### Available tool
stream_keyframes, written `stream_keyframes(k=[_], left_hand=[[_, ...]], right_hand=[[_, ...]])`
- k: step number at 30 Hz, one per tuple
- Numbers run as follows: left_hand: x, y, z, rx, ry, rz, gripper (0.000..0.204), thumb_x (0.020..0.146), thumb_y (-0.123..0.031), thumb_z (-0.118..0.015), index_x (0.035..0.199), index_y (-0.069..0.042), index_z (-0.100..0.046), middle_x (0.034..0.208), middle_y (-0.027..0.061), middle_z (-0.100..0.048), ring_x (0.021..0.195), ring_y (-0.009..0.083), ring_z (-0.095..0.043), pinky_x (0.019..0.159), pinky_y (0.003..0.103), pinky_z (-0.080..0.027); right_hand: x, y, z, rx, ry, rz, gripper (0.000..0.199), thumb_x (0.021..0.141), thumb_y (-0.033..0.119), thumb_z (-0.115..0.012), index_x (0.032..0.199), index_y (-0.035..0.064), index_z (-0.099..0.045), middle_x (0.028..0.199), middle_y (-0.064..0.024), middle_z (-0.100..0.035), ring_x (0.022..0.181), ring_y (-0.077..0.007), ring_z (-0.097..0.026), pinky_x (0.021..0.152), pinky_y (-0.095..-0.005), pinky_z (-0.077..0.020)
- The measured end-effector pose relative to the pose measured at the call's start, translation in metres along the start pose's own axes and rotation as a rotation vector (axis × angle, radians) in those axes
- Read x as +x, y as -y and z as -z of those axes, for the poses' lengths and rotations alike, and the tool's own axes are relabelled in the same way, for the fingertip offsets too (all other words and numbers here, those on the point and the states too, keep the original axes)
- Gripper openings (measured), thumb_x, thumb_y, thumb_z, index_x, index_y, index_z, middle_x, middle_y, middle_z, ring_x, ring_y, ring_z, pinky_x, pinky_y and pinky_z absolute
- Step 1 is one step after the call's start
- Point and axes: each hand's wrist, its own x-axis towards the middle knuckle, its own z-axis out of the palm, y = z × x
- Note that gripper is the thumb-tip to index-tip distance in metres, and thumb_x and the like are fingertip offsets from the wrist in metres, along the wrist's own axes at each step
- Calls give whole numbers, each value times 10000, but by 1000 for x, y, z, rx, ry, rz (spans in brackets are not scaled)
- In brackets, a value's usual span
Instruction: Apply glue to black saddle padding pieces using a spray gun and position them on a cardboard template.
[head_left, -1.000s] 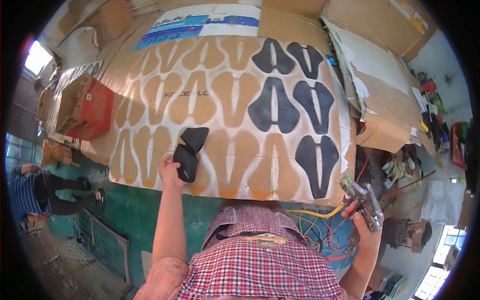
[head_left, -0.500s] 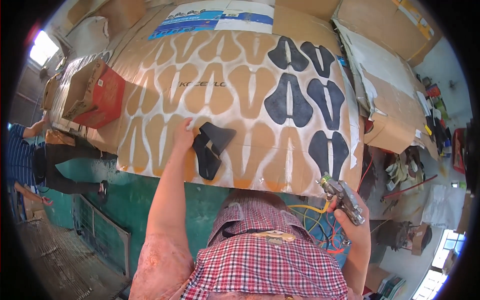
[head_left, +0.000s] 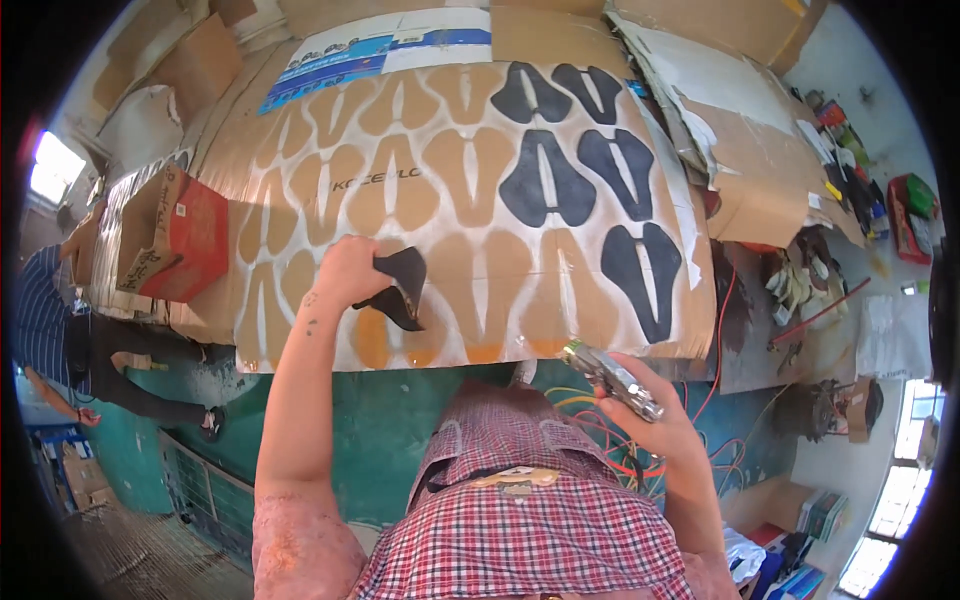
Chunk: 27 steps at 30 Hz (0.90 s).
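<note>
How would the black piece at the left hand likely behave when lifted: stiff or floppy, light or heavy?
Probably floppy: the black piece looks bent at the left hand. Likely light for its size, since it looks thin. Rolling seems unlikely, as a similar dark piece lies flat.

Head camera, left one of side-by-side fisheye pair, is riding on person's head, is facing down and forward. Checked apron is filling bottom centre, near lens. Left hand and right hand are falling mid-frame; cardboard-covered worktop is spreading farther off. Wide lens is taking in green floor, is bowing straight edges.
</note>
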Motion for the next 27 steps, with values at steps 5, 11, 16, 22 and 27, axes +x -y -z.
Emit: stream_keyframes(k=[5,11,16,22,27], left_hand=[[-22,13,5,-265,119,29,241,577,-173,-683,730,11,-652,679,161,-621,655,279,-612,624,369,-485],[-50,5,-4,-905,166,356,219,673,-147,-723,765,33,-639,674,78,-616,584,148,-569,553,284,-461],[-72,-56,-6,-1591,218,454,295,774,-33,-646,1045,57,-573,878,126,-629,747,179,-633,630,290,-532],[-83,-115,-28,-1426,52,108,345,704,-10,-646,1045,23,-603,1002,122,-641,874,222,-628,787,327,-503],[-89,-170,-36,-472,-202,209,226,720,-130,-689,849,37,-610,794,161,-608,728,254,-595,674,345,-460]], right_hand=[[0,-1,-13,-26,44,53,449,843,70,-664,1262,33,-507,911,-38,-627,819,-82,-558,721,-253,-463],[2,-6,-14,-26,125,113,455,849,74,-658,1274,50,-500,928,-46,-617,832,-102,-561,734,-260,-465],[8,-23,-6,-23,291,203,462,850,96,-654,1280,47,-492,1125,-99,-603,1001,-176,-574,867,-299,-446],[5,-43,10,-88,418,369,479,840,115,-660,1282,43,-490,1160,-134,-596,1057,-247,-579,920,-337,-440],[0,-61,34,-128,430,435,481,814,103,-662,1267,57,-505,1321,-170,-458,1177,-315,-492,960,-381,-417]])
